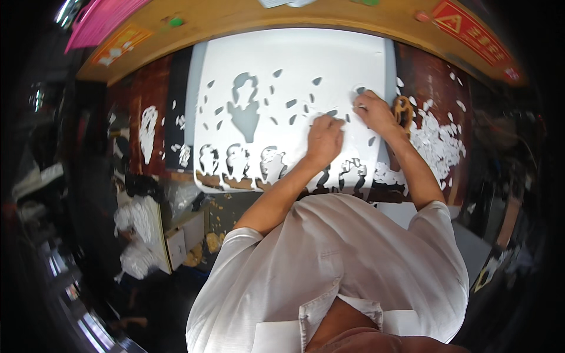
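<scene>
A large white sheet [276,53] lies over a pale grey board [388,70], with several small leaf-shaped holes and one large figure-shaped opening. My left hand [325,140] rests on the sheet right of its middle, fingers bent and drawn together beside a small hole. To the right, my right hand [376,113] has its fingertips pinched together just below another hole near the sheet's right side. Whatever either hand grips is too small or hidden to name. A brown ring-shaped cutting die [403,110] stands by my right wrist.
Loose white scraps [435,144] are heaped on the dark red table right of the board. A cut white piece [148,134] lies at the left. Along the back runs a yellow-brown machine beam [235,25]. Boxes and plastic bags [141,229] sit at the lower left.
</scene>
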Tool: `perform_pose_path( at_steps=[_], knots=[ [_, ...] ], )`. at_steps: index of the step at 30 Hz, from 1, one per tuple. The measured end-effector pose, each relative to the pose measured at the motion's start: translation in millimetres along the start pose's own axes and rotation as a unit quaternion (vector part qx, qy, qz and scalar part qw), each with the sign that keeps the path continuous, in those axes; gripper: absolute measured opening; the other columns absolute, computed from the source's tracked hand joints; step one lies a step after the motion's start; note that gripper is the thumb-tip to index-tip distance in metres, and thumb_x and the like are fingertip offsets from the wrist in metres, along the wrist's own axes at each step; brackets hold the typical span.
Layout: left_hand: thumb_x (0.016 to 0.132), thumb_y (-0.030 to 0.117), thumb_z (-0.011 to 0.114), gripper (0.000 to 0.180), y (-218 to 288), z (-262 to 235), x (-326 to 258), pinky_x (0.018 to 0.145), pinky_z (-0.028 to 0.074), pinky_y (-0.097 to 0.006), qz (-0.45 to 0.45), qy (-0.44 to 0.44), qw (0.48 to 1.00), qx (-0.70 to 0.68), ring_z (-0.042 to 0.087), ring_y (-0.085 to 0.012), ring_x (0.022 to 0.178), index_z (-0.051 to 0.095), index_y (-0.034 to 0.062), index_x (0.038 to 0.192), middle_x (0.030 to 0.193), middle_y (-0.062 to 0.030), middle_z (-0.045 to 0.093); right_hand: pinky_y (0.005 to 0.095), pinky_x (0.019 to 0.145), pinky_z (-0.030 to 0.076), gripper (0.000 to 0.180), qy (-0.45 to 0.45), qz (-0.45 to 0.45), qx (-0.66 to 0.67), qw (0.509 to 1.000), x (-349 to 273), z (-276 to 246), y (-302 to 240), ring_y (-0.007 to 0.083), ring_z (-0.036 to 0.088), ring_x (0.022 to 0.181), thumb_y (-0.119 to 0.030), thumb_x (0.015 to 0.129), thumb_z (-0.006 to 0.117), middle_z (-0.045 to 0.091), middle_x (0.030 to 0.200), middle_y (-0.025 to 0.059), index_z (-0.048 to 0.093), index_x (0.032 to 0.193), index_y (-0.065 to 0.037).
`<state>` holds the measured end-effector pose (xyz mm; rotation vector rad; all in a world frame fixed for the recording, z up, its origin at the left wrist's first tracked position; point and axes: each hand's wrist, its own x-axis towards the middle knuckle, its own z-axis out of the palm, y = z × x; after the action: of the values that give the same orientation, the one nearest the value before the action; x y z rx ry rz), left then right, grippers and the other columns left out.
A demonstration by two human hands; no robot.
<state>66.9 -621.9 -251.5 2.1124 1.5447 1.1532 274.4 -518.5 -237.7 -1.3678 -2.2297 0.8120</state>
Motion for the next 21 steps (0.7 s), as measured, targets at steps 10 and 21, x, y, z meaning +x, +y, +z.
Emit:
perform_pose_path(
  at_steps=[10,21],
  knots=[
    [0.084,0.005,0.077,0.04,14,-2,-1,0.091,0.052,-0.045,-0.065,-0.067,0.994,0.057,0.058,-0.0338,0.103,0.075,0.0075,0.124,0.112,-0.0109,0.061,0.0408,0.074,0.057,0.009,-0.488,0.031,0.142,0.86,-90,-22,-48,0.0231,0.075,0.079,-0.007,0.083,0.075,0.078,0.084,0.0125,0.079,0.091,-0.006],
    [0.105,0.016,0.059,0.032,26,-12,-22,0.087,0.059,-0.037,-0.367,-0.15,0.9,-0.182,0.077,-0.0264,0.095,0.069,-0.0039,0.127,0.108,-0.0202,0.077,0.0483,0.092,0.057,0.032,-0.063,-0.019,-0.161,0.985,-114,-7,-55,0.0385,0.068,0.109,-0.012,0.091,0.072,0.07,0.117,0.0152,0.073,0.123,-0.007]
  ],
)
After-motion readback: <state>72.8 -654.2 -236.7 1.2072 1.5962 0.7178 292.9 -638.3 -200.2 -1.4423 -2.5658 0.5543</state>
